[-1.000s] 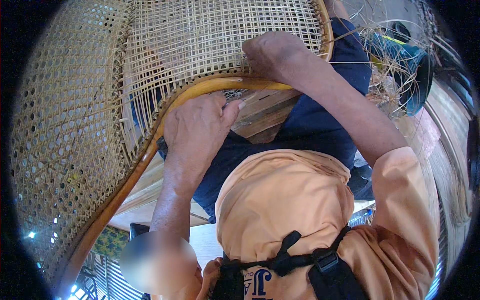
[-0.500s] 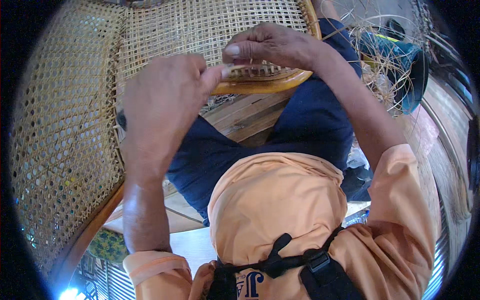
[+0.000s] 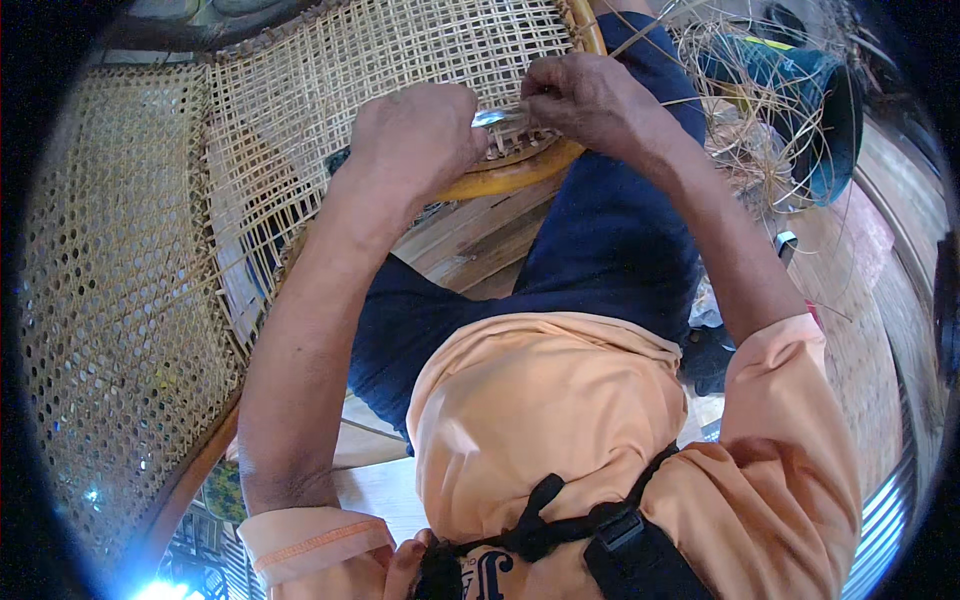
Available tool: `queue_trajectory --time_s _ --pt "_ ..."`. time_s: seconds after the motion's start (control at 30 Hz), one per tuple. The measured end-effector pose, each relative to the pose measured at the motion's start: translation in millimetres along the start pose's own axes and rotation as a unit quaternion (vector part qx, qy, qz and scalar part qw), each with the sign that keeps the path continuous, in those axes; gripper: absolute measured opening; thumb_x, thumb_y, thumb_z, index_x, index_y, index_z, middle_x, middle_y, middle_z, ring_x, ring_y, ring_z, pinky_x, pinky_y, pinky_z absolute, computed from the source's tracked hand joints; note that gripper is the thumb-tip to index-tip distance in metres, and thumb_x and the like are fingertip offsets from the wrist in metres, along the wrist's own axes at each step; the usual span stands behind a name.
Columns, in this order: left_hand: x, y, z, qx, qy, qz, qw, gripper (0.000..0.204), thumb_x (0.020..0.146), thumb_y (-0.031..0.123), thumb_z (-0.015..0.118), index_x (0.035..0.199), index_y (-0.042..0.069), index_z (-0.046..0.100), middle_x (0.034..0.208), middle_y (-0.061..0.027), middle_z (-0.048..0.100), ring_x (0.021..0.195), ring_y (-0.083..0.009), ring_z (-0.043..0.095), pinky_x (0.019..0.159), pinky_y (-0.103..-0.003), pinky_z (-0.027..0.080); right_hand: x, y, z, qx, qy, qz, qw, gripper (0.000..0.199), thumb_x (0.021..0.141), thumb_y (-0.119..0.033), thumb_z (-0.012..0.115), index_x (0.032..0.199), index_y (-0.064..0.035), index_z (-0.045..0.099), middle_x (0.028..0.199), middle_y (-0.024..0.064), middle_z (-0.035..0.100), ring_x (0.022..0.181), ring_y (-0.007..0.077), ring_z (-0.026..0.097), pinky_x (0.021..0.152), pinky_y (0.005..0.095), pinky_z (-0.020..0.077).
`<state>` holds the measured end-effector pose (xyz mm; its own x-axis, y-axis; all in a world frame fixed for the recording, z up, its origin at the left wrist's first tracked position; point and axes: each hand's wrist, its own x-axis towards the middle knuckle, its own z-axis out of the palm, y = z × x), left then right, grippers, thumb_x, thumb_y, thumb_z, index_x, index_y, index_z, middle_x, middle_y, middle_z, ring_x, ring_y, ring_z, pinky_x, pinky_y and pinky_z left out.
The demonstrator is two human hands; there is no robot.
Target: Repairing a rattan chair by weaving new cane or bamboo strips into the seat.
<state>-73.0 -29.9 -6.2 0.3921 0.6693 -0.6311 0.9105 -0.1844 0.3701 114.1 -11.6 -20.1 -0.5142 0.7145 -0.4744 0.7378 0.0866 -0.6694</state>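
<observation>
The woven cane panel (image 3: pixel 400 50) of a chair, with its glossy wooden frame (image 3: pixel 510 178), leans over my lap. Over its near edge, my left hand (image 3: pixel 415 135) is closed around a slim tool. Its shiny metal tip (image 3: pixel 488 118) sticks out toward the right, and a dark end (image 3: pixel 337 160) shows behind the hand. Whether it is a blade or an awl I cannot tell. Close by, my right hand (image 3: pixel 590 100) pinches with bent fingers at the rim, apparently on a thin cane strand (image 3: pixel 680 101) that trails out past the hand. The fingertips are partly hidden.
A second cane panel (image 3: pixel 110 250) with a finer weave rises at the left. Loose cane strands (image 3: pixel 770 130) tangle around a teal container (image 3: pixel 835 140) at the right. Wooden boards (image 3: pixel 480 235) lie beneath the frame, between my knees.
My left hand has moved right and up, and the metal tip now shows from it. My right hand has shifted slightly right. The cane panel has slid left in the view.
</observation>
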Motion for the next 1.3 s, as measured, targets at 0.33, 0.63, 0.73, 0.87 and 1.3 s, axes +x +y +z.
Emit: queue_trajectory --time_s 0.33,0.63,0.73,0.87,1.3 --pt "5.2 1.2 3.7 -0.02 -0.013 -0.021 0.999 0.027 0.077 0.029 0.054 0.088 0.007 0.062 0.082 -0.0189 0.063 0.079 -0.0362 0.061 0.072 -0.047 0.048 5.6 -20.2 11.7 -0.172 -0.055 0.042 0.983 0.016 0.074 -0.011 0.054 0.083 -0.0043 0.065 0.082 0.0192 0.063 0.081 0.035 0.062 0.07 0.0426 0.0495" --pt "-3.3 -6.0 0.3 -0.029 0.023 -0.002 0.999 0.025 0.079 0.027 0.053 0.087 0.006 0.063 0.082 -0.0165 0.064 0.078 -0.0323 0.063 0.07 -0.045 0.049 -6.6 4.1 3.8 -0.044 -0.013 -0.002 0.999 0.02 0.077 -0.013 0.056 0.092 -0.0033 0.064 0.077 0.0174 0.063 0.073 0.0299 0.064 0.064 0.0405 0.0497" --pt "-14.3 -7.9 -14.3 -0.023 -0.014 0.018 0.999 0.028 0.084 0.03 0.049 0.09 0.005 0.059 0.085 -0.0201 0.061 0.082 -0.0363 0.059 0.073 -0.047 0.046 -22.1 14.7 3.7 0.241 0.031 0.014 0.97 0.023 0.087 -0.021 0.055 0.095 -0.0001 0.061 0.068 0.006 0.057 0.062 0.011 0.055 0.058 0.0266 0.0462" --pt "-14.0 5.0 -18.0 0.03 -0.024 0.006 0.999 0.025 0.084 0.025 0.048 0.084 0.004 0.061 0.08 -0.0185 0.062 0.078 -0.0346 0.061 0.068 -0.046 0.048 -36.1 21.3 8.8 0.312 0.075 0.008 0.947 0.025 0.087 -0.023 0.055 0.096 -0.0004 0.061 0.07 0.0024 0.057 0.065 0.0101 0.053 0.06 0.0253 0.0452" --pt "-2.2 25.2 -24.2 0.14 -0.053 0.006 0.989 0.025 0.082 0.025 0.052 0.079 0.004 0.064 0.074 -0.0185 0.063 0.072 -0.0345 0.063 0.065 -0.046 0.05 -33.8 26.6 9.7 0.425 0.093 0.018 0.9 0.023 0.09 -0.02 0.051 0.103 -0.0021 0.058 0.073 -0.0007 0.052 0.065 0.0063 0.047 0.06 0.021 0.0398"
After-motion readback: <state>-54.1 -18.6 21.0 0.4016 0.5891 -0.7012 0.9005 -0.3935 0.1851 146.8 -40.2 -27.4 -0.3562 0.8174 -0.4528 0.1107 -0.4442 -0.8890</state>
